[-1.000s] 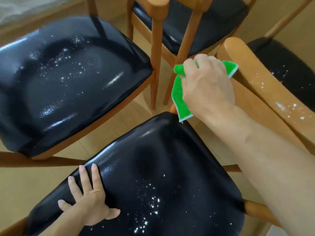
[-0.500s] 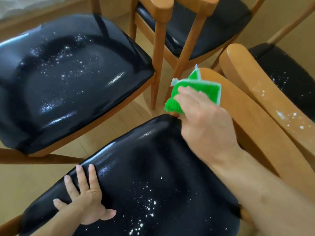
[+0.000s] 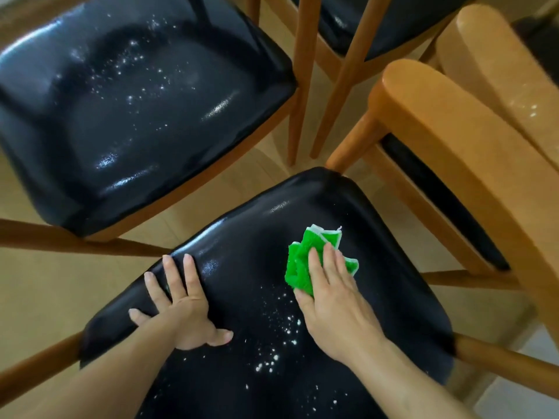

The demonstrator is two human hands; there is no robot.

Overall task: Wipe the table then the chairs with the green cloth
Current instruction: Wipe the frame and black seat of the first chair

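Note:
The near chair's black seat (image 3: pixel 378 267) fills the lower middle of the head view, with white crumbs scattered across its centre. My right hand (image 3: pixel 332 303) presses the crumpled green cloth (image 3: pixel 299 261) flat onto that seat, the cloth showing beyond my fingertips. My left hand (image 3: pixel 181 309) lies palm down with fingers spread on the seat's left part, holding nothing. The chair's wooden backrest (image 3: pixel 453 140) rises at the right.
A second chair with a black, crumb-dusted seat (image 3: pixel 136 101) stands at the upper left. A third chair (image 3: pixel 348 40) is at the top centre, its legs close to the near seat. Another wooden backrest (image 3: pixel 499 71) with white specks is at the far right. Light wooden floor lies between them.
My right hand came down from the wooden backrest with the green cloth and now presses it on the near seat. My left hand stays flat on the seat.

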